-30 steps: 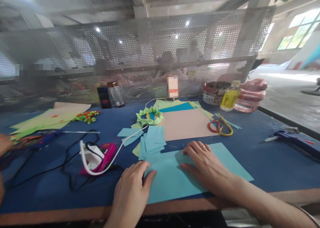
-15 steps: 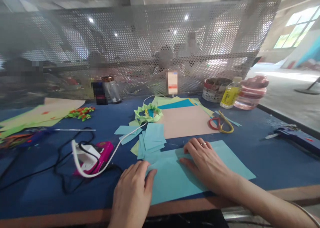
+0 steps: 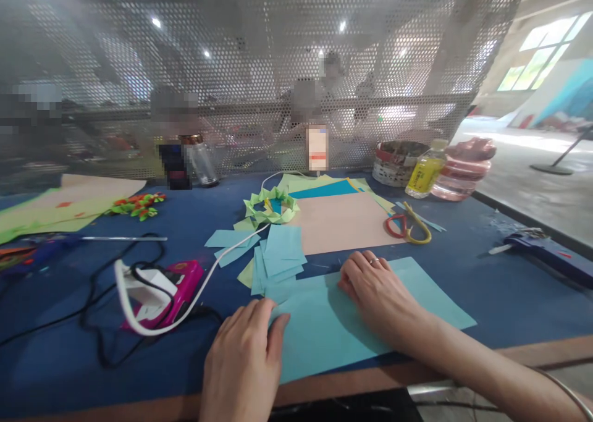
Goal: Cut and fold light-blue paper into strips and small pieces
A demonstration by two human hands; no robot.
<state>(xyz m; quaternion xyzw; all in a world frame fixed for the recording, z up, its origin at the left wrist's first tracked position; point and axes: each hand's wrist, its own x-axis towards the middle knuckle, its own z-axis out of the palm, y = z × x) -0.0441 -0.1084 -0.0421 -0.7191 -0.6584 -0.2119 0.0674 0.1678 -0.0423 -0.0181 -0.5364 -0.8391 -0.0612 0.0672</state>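
Note:
A large light blue paper sheet lies at the table's near edge. My left hand rests flat on its left edge, fingers out and holding nothing. My right hand lies on the sheet's upper middle, fingers curled down and pressing the paper; it wears a ring. A stack of small light blue paper squares sits just beyond the sheet, between my hands.
A pink sheet over coloured papers, a green folded paper ring, scissors, a pink and white device with cables, a glue gun, a yellow bottle, a jar. A perforated metal screen stands behind; people sit beyond it.
My right hand's fingers have drawn in slightly on the sheet. The view has shifted a little; my left hand stays on the sheet's left edge.

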